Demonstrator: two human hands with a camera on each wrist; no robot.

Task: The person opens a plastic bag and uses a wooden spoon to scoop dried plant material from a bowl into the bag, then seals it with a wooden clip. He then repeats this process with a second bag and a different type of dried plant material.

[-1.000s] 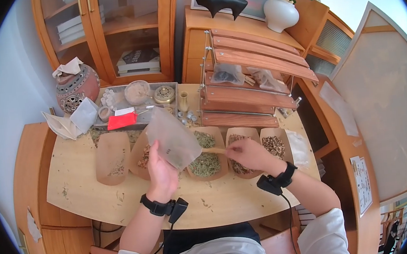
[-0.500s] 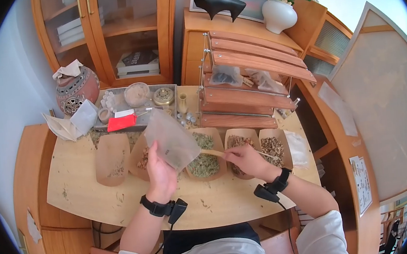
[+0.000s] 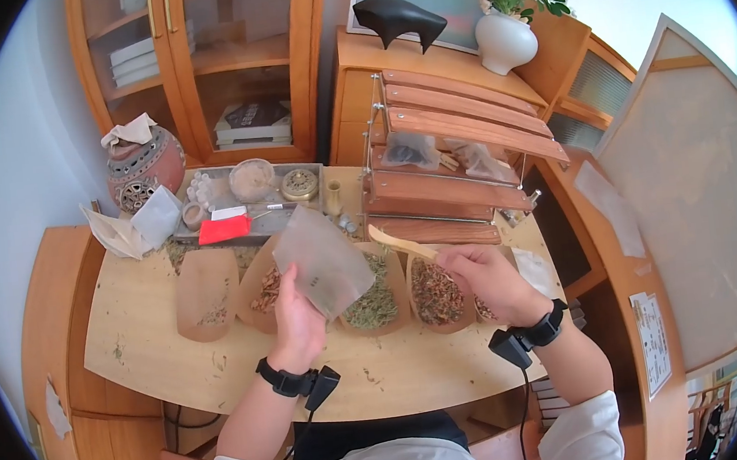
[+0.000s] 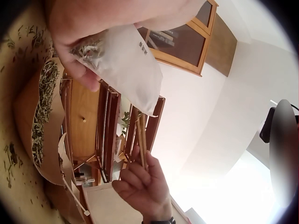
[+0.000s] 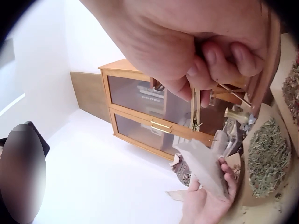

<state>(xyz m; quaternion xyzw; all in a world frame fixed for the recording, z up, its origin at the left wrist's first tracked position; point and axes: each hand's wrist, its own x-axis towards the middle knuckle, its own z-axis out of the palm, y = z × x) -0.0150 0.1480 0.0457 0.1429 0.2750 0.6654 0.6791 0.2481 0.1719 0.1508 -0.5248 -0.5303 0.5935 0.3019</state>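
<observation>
My left hand [image 3: 297,322] grips a translucent white bag [image 3: 323,265] tilted over the trays; in the left wrist view, dried herb bits [image 4: 91,52] show inside the bag [image 4: 133,70]. Wooden tongs [image 3: 401,243] are pinched in my right hand [image 3: 491,284], their tips up and right of the bag, apart from it. Green scraps cling to the tips of the tongs [image 5: 196,109] in the right wrist view. Below the bag sits a paper tray of green herb [image 3: 372,308]; beneath the tongs is a tray of reddish herb [image 3: 437,296].
A paper tray [image 3: 204,286] with few scraps stands at left, beside one of reddish pieces [image 3: 265,291]. My right hand partly covers another tray. Behind are a grey tray [image 3: 230,174] with a red packet [image 3: 224,230], a small brass vase [image 3: 333,196] and a slatted wooden rack [image 3: 444,189].
The tongs have left the bag's mouth and now point up and away from it. My right hand has shifted right. My left hand still holds the bag in nearly the same place.
</observation>
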